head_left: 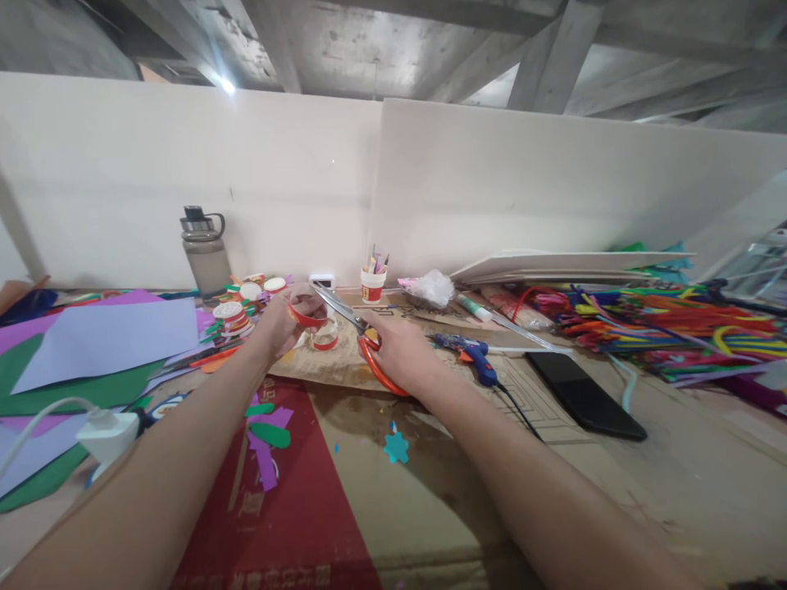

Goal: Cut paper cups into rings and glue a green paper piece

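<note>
My right hand (393, 348) grips a pair of scissors (372, 360) by the red-orange handles. The metal blades point up and left, toward my left hand (293, 319). That hand is closed on a red and white ring (309, 318), perhaps cut from a paper cup. The blade tips are close beside the ring; whether they touch it I cannot tell. Just below lies another red and white ring (324, 339) on the cardboard (307, 369). Nearer to me are purple and green scraps (270, 434) and a blue flower-shaped cutout (397, 447).
A glue gun (473, 356) and a black phone (584, 393) lie right of my hands. Pipe cleaners (664, 328) are piled at far right. A bottle (206, 258), a cup of pens (373, 287) and a plastic bag (430, 288) stand behind. Coloured sheets (111, 336) and a white plug (107, 434) lie left.
</note>
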Demonstrator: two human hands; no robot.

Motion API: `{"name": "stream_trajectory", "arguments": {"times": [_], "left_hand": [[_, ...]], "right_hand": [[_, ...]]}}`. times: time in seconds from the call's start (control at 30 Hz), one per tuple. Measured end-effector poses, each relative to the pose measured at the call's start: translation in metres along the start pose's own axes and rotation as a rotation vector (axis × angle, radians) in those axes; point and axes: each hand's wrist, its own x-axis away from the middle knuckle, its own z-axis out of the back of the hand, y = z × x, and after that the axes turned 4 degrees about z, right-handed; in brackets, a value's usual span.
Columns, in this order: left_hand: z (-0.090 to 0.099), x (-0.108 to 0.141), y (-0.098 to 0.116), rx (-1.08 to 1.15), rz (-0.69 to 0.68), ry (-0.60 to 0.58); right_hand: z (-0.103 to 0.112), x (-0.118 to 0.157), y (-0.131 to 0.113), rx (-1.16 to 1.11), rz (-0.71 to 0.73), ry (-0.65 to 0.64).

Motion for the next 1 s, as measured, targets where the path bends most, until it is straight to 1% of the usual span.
{"name": "stream_trajectory", "arguments": {"times": [0.17,0.3,0.4,0.5,0.57,0.63,0.77,1.0], "left_hand": [[0.0039,-0.0002,0.0016,-0.012,0.017,-0.026],[0.0067,-0.001,0.0013,-0.012,0.026,-0.064],[0.0055,-0.0014,0.0025,0.008,0.018,-0.029],[0.0051,-0.0015,0.0033,0.041,-0.031,0.029],[0.0062,-0.0014,0.0027,0.05,-0.057,0.035],[0.0069,-0.0009,0.0013,0.028,-0.058,0.017],[0.0033,0.0013,-0.0012,-0.03,-0.009,-0.035],[-0.0002,0.0022,-0.0004,-0.019,-0.004,-0.044]], "right_hand": [[0.0013,-0.0007,-0.0005,-0.001,0.017,0.016],[0.0023,-0.001,-0.0008,-0.004,0.01,0.004],[0.0016,-0.001,-0.0005,-0.013,0.009,0.007],[0.0003,-0.0007,0.0002,-0.021,0.011,0.012],[-0.0001,-0.0002,0.0002,-0.019,0.017,0.01],[0.0001,0.0006,-0.0002,-0.01,0.02,0.013],[0.0019,0.0019,-0.002,0.014,-0.004,0.007],[0.004,0.0011,-0.0052,0.009,-0.006,-0.004]]}}
